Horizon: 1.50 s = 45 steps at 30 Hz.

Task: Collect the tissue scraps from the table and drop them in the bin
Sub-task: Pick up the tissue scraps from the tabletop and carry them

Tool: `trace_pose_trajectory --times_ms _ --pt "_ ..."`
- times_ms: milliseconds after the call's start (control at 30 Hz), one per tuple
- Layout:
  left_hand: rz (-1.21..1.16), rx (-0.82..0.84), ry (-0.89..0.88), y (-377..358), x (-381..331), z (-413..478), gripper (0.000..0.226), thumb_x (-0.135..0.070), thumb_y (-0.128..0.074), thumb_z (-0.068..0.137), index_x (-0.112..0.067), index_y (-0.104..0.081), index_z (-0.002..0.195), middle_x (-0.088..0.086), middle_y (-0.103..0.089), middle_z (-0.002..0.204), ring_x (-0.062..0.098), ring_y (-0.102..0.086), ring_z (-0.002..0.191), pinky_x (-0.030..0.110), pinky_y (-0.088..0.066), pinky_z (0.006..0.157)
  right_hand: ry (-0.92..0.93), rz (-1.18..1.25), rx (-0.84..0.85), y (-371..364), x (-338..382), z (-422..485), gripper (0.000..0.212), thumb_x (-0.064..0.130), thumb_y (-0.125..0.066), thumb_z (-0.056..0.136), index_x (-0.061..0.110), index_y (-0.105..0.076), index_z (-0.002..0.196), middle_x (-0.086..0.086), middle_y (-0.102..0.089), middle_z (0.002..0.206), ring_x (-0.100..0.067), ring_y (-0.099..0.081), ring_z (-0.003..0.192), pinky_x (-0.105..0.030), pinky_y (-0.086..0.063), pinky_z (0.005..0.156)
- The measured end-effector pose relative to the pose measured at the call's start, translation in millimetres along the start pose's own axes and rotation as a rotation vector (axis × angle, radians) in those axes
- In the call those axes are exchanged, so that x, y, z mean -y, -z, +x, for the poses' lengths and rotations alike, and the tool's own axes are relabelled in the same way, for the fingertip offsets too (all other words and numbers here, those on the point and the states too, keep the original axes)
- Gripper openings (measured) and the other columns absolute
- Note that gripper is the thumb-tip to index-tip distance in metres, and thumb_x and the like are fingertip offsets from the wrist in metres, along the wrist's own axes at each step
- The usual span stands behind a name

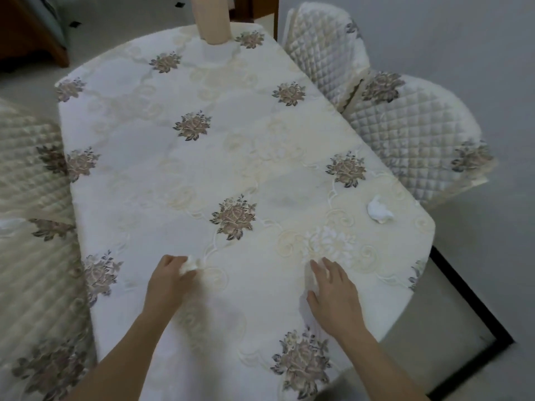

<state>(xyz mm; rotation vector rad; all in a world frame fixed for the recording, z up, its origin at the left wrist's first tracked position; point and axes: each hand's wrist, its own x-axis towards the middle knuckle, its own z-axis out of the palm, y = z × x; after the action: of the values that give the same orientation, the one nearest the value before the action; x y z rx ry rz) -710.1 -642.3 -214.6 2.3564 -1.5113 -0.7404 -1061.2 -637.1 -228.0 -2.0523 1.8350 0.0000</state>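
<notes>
My left hand is closed around a small crumpled white tissue scrap near the front middle of the table, which wears a cream cloth with embroidered flowers. My right hand lies flat on the cloth with fingers spread; whether anything lies under it I cannot tell. A second crumpled white tissue scrap rests alone near the table's right edge, well beyond my right hand. No bin is visible.
A tall beige cylinder stands at the table's far end. Quilted cream chairs sit at the right and left. A black-framed floor panel lies by the table's right front corner.
</notes>
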Motion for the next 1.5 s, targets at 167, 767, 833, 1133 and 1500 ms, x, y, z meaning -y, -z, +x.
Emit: trace_pose_trajectory --times_ms 167,767,833,1133,1500 --pt "0.015 0.008 -0.081 -54.4 -83.9 -1.7 0.026 -0.012 -0.078 0.082 0.001 -0.070 0.103 0.022 -0.066 0.097 0.039 -0.064 0.092 0.042 -0.046 0.078 0.007 0.095 -0.041 26.2 -46.9 21.4 0.057 0.038 -0.045 0.092 0.019 -0.040 0.146 -0.010 -0.044 0.148 -0.031 -0.041 0.135 -0.046 -0.044 0.104" --pt "-0.053 -0.002 0.043 -131.6 -227.4 -9.1 0.012 -0.021 -0.074 0.083 -0.015 -0.069 0.091 -0.003 -0.053 0.083 0.028 -0.061 0.083 0.032 -0.040 0.065 0.158 0.004 0.110 108.0 -186.0 164.4 0.076 0.055 -0.063 0.087 0.033 -0.027 0.150 -0.002 -0.042 0.113 -0.021 -0.055 0.083 -0.033 -0.049 0.057" --pt "-0.050 -0.012 0.061 -131.8 -229.7 -10.6 0.012 -0.021 -0.073 0.083 -0.015 -0.069 0.093 -0.003 -0.052 0.083 0.028 -0.061 0.084 0.030 -0.037 0.066 0.171 -0.005 0.129 110.7 -187.2 172.4 0.068 0.049 -0.063 0.089 0.032 -0.034 0.147 -0.003 -0.046 0.116 -0.024 -0.058 0.095 -0.036 -0.052 0.065" --pt "-0.213 -0.118 0.142 -142.7 -228.7 -34.9 0.028 -0.016 -0.074 0.085 -0.013 -0.071 0.113 -0.007 -0.055 0.102 0.011 -0.055 0.088 0.021 -0.042 0.073 0.209 0.081 0.048 108.6 -204.0 181.0 0.024 0.035 -0.066 0.089 0.021 -0.062 0.108 0.000 -0.053 0.088 -0.025 -0.057 0.084 -0.039 -0.050 0.061" --pt "-0.370 -0.068 0.056 -133.8 -234.3 -55.4 0.020 -0.014 -0.074 0.086 -0.012 -0.062 0.070 0.007 -0.050 0.071 0.008 -0.044 0.061 0.020 -0.034 0.059 0.192 0.249 -0.035 116.5 -189.2 157.8 0.019 0.035 -0.053 0.098 0.016 -0.050 0.094 0.002 -0.053 0.074 -0.024 -0.052 0.069 -0.036 -0.038 0.053"
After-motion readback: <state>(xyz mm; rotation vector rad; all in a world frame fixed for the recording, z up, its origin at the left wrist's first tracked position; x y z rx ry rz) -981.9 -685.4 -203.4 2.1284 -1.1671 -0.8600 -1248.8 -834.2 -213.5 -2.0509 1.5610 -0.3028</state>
